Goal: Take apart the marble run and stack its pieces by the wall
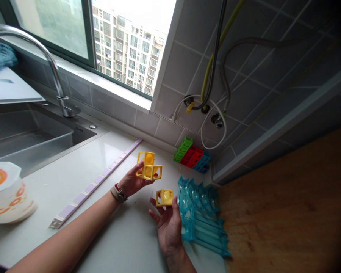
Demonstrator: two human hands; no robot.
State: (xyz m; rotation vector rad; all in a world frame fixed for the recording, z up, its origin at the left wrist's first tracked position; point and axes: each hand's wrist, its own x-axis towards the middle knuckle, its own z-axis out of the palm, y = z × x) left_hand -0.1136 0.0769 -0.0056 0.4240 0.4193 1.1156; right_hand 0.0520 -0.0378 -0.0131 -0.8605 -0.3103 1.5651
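Observation:
My left hand (132, 182) is closed on a pair of joined yellow open-frame cubes (148, 167), each with a yellow ball inside, held above the white countertop (82, 212). A watch and a red bracelet sit on that wrist. My right hand (167, 223) holds a single yellow open-frame cube (164, 197) between thumb and fingertips, just below and right of the pair. The two pieces are apart by a small gap.
Translucent blue track pieces (200, 216) lie right of my right hand. Green, red and blue frame blocks (191, 155) stand by the tiled wall. A purple-and-white strip (96, 182) crosses the counter. The sink (28, 136) and faucet (53, 72) are at left, with a white-and-orange container (5, 193).

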